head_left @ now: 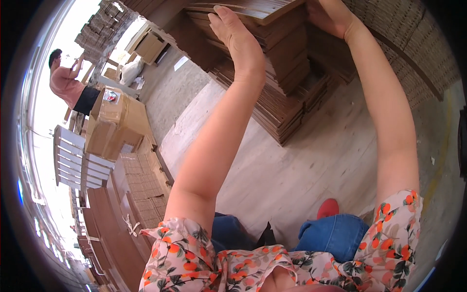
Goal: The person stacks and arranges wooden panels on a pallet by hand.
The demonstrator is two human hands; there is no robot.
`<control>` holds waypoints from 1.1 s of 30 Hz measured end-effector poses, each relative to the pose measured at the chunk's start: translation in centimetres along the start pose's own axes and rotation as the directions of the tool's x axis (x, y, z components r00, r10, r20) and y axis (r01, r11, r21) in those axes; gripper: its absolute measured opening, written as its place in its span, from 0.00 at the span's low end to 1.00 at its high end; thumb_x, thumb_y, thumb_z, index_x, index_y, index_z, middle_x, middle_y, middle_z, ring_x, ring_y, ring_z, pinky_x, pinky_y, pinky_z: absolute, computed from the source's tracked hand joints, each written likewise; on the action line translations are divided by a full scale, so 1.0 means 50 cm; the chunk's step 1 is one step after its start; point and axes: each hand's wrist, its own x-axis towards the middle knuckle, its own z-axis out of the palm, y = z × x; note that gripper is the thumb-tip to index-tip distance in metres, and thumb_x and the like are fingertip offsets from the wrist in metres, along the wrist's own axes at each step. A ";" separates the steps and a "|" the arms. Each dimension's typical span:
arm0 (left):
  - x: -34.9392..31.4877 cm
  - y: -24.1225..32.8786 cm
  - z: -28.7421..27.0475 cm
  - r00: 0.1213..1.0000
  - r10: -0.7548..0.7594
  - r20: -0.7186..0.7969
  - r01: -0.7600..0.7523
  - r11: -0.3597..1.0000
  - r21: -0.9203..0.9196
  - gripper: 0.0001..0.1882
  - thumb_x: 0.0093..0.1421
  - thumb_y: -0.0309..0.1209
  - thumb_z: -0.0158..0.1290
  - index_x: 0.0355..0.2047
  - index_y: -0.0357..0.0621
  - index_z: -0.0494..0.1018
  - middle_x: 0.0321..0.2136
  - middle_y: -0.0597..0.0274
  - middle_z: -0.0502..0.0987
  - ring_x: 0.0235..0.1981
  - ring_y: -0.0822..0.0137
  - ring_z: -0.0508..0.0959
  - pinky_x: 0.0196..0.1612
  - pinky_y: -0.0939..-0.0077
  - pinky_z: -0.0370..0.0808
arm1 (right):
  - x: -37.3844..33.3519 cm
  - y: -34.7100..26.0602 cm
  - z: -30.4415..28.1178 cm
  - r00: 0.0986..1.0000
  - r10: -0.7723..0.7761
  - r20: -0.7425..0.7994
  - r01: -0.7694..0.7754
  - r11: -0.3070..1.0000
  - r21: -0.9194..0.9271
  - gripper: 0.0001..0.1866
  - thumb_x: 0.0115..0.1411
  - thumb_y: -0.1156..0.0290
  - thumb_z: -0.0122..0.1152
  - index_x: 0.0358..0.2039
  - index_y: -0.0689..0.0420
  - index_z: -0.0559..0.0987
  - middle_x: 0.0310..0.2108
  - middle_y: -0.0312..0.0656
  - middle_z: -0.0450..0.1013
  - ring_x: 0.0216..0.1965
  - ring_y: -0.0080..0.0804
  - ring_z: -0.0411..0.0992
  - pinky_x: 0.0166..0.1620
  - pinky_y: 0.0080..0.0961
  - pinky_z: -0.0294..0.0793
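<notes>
A tall stack of dark brown wooden panels (287, 73) rises in front of me, its layers slightly uneven at the edges. My left hand (233, 36) lies along the near left side of the upper panels, its fingers stretched out and its palm turned to the edges. At the right end of the top panel (265, 10), my right hand (333, 18) is placed against the edge. The frame's upper border cuts off part of that hand, so its fingers do not show clearly.
Woven panels (404, 34) stand at the upper right. To the left are a taped cardboard box (119, 119), a white slatted frame (80, 158) and long brown boards (116, 219). Farther back, a person in a pink top (70, 87) stands near stacked woven pieces (99, 31).
</notes>
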 end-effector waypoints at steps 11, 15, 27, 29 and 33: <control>-0.011 -0.010 0.037 0.967 0.251 -0.035 -0.232 0.934 0.272 0.45 0.60 0.63 0.29 0.64 0.40 0.33 0.65 0.54 0.33 0.66 0.62 0.36 0.64 0.72 0.35 | 0.028 0.056 -0.051 0.995 -0.026 -0.094 0.050 0.963 0.264 0.36 0.61 0.42 0.35 0.53 0.64 0.66 0.53 0.48 0.66 0.54 0.36 0.64 0.58 0.35 0.59; -0.007 -0.011 0.016 0.953 0.301 -0.039 -0.270 0.898 0.349 0.42 0.63 0.57 0.30 0.63 0.33 0.38 0.64 0.44 0.41 0.65 0.55 0.41 0.64 0.70 0.38 | 0.002 0.023 0.059 0.907 -0.100 -0.409 0.116 0.993 0.015 0.37 0.60 0.41 0.35 0.53 0.64 0.66 0.53 0.49 0.66 0.53 0.39 0.64 0.57 0.35 0.60; -0.046 -0.068 -0.134 0.988 0.091 -0.122 -0.069 0.982 0.176 0.36 0.61 0.57 0.37 0.61 0.46 0.52 0.60 0.60 0.55 0.60 0.62 0.55 0.60 0.65 0.50 | -0.107 0.096 -0.093 0.652 -0.381 -0.656 0.243 0.924 -0.295 0.36 0.59 0.44 0.42 0.57 0.61 0.63 0.57 0.46 0.60 0.60 0.36 0.56 0.61 0.34 0.52; -0.072 -0.086 -0.189 0.958 -0.095 -0.269 0.126 0.987 0.099 0.31 0.61 0.52 0.40 0.57 0.45 0.59 0.56 0.57 0.61 0.55 0.63 0.62 0.56 0.63 0.57 | -0.193 0.139 -0.111 0.402 -0.518 -0.755 0.153 0.851 -0.502 0.25 0.62 0.57 0.48 0.52 0.63 0.68 0.51 0.45 0.66 0.53 0.34 0.63 0.55 0.28 0.60; -0.061 -0.159 -0.265 0.856 -0.359 -0.373 0.387 0.922 0.001 0.25 0.61 0.47 0.43 0.53 0.43 0.63 0.51 0.57 0.66 0.50 0.63 0.67 0.51 0.63 0.62 | -0.334 0.179 -0.222 0.154 -0.660 -0.736 -0.226 0.701 -0.676 0.28 0.56 0.55 0.57 0.49 0.64 0.71 0.41 0.41 0.71 0.43 0.30 0.68 0.46 0.26 0.66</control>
